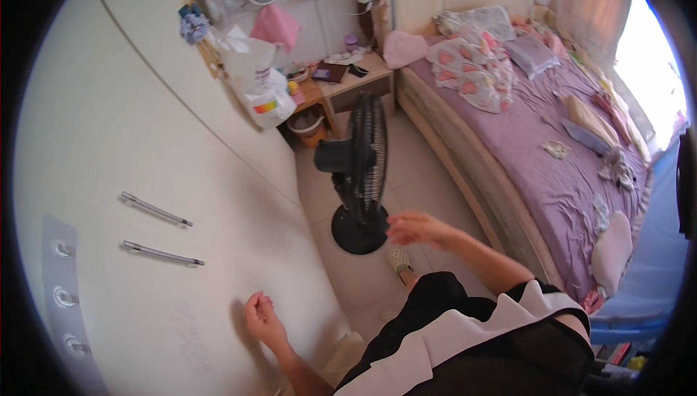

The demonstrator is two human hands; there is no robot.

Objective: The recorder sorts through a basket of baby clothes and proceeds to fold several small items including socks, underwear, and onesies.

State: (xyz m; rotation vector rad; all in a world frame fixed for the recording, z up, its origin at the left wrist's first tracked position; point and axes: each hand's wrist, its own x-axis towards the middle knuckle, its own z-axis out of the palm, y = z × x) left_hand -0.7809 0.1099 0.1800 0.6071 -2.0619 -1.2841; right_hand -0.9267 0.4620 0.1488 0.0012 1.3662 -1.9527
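Observation:
A black floor fan [366, 162] stands on the tiled floor, its round grille turned towards the bed. Just right of its base, my right hand [418, 229] hangs in the air with its fingers loosely bent and nothing in it. On the other side, my left hand [263, 314] is empty too, fingers half curled, close to the white wardrobe door [218, 194]. Two metal bar handles [157, 209] are fixed on that wardrobe, beyond my left hand. One foot in a cream clog [399, 260] shows near the fan base [359, 238].
A bed with a purple sheet [523, 140], bunched bedding and pillows runs along the right. Behind the fan stand a small wooden desk [373, 72] with loose items and an orange bin [309, 133]. A white plastic bag [258, 80] hangs beside the wardrobe.

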